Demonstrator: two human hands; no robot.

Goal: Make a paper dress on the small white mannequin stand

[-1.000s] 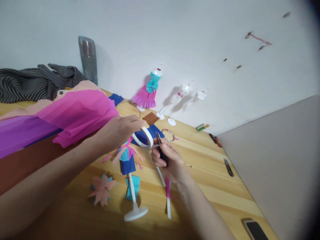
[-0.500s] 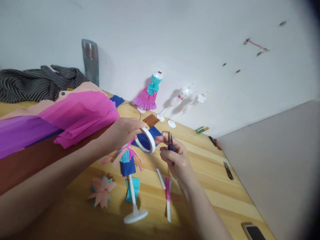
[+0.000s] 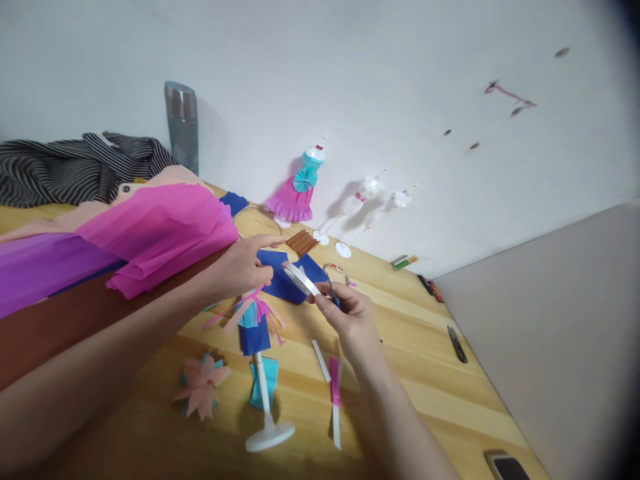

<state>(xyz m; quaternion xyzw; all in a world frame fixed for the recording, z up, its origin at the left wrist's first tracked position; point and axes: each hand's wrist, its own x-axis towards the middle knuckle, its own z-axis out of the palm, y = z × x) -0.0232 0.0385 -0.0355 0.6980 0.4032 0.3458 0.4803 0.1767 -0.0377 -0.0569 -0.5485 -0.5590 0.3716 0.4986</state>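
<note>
Mid-frame, over bench (image 3: 425,347): right hand (image 3: 350,323) clamping snips (image 3: 333,297) plus tape roll (image 3: 300,278); left hand (image 3: 244,267) half-curled beside roll, grip unclear. Tape-cutting step, seemingly; calls for taut strip.

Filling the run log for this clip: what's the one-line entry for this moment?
left hand: beside tape roll | right hand: grips scissors, touches tape roll | below: paper-dressed mannequin
</note>
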